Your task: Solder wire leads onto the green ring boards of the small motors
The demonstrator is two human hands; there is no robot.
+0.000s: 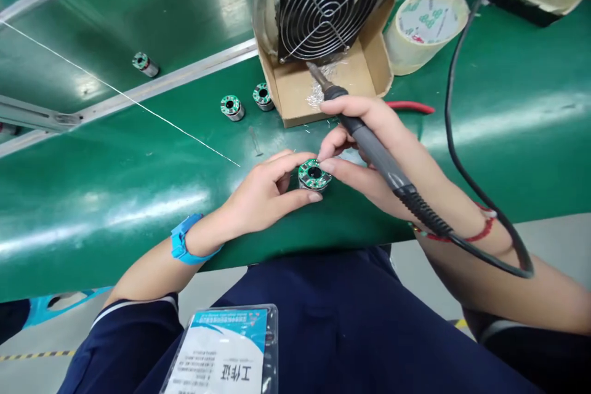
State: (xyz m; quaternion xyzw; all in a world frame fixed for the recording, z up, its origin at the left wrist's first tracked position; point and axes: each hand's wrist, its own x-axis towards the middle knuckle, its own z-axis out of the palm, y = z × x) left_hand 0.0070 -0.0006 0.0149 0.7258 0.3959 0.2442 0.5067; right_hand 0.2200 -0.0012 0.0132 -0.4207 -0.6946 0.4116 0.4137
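Note:
Between thumb and fingers, my left hand (272, 191) grips a small round motor (314, 176) with a green ring-shaped circuit board on top. The motor stands upright on the green bench. My right hand (369, 154) carries a soldering iron (376, 151) across its palm, the tip pointing up and left near the cardboard box. Its thumb and a finger pinch at the right edge of the circuit board. Whatever tiny piece they may hold there is hidden.
Behind the motor, a cardboard box (295, 95) contains clipped wire bits and a fan (330, 6) with a wire guard. Two similar motors (231, 108) stand left of it, another (145, 64) farther back. A tape roll (425, 31) and the iron's black cable (455, 129) are on the right.

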